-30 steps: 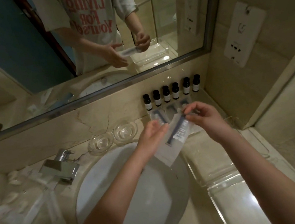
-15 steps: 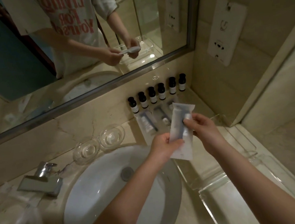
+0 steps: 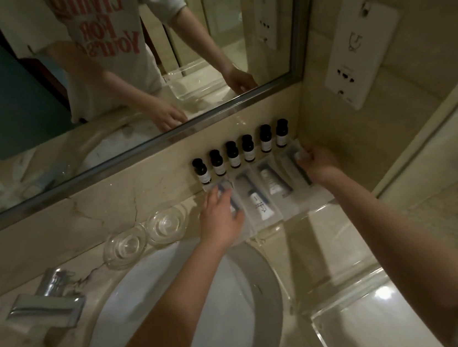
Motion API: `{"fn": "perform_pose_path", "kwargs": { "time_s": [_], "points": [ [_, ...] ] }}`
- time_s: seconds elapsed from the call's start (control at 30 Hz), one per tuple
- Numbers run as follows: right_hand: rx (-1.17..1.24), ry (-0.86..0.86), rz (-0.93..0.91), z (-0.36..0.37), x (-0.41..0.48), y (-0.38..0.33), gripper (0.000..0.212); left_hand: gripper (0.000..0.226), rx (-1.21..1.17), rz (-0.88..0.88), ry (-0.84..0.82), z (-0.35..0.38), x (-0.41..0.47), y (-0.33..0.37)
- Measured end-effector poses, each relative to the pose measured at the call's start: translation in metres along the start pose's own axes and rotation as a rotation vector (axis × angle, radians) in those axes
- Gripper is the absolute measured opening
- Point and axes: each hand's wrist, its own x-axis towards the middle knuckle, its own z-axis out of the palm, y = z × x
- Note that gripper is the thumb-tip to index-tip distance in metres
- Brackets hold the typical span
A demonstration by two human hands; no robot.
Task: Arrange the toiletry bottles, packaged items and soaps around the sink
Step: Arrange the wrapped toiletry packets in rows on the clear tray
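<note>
Left grip (image 3: 222,220) lies flat, fingers spread and fairly straight, pressing on the leftmost packet (image 3: 223,186), which sits mostly under the palm with only its far end and right edge showing. Right grip (image 3: 319,165) has its fingers curled over the far end of the rightmost packet (image 3: 290,165), close to the corner of the wall, with the rest of that packet running back toward the wrist. A wide mirror (image 3: 123,71) fills the wall above and reflects the person's printed shirt and both arms. The marble worktop (image 3: 315,232) carries everything below it. A round white sink (image 3: 225,318) is set into it under the left forearm. A clear tray (image 3: 385,327) rests on the worktop to the right of the sink, near the right forearm. A metal tap (image 3: 44,302) stands at the sink's left. A white socket panel (image 3: 359,47) hangs on the side wall. Two glass dishes (image 3: 125,246) sit side by side and touching, behind the sink and just left of the left grip. Between the two held packets lie two middle packets (image 3: 254,199), so the four form a row edge to edge; one shows a small white tube. Six small dark-capped bottles (image 3: 233,154) stand upright in a line against the wall under the mirror, just behind the packets' far ends.
</note>
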Motion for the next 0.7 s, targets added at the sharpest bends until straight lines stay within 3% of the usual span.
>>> {"fn": "perform_pose_path", "kwargs": {
  "time_s": [0.17,0.3,0.43,0.7],
  "points": [
    [-0.257,0.074,-0.092,0.007,-0.003,0.008,0.040,0.070,0.146,0.080,-0.168,0.007,-0.006,-0.006],
    [-0.330,0.210,-0.358,0.019,-0.025,0.031,0.047,0.070,0.139,0.098,-0.183,0.012,-0.007,-0.006],
    [-0.482,0.116,-0.365,0.034,-0.033,0.049,0.050,0.069,0.146,0.095,-0.197,0.014,-0.008,-0.005],
    [-0.389,0.027,-0.418,0.031,-0.023,0.046,0.046,0.066,0.197,0.096,-0.203,0.017,-0.009,-0.003]
  ]
}}
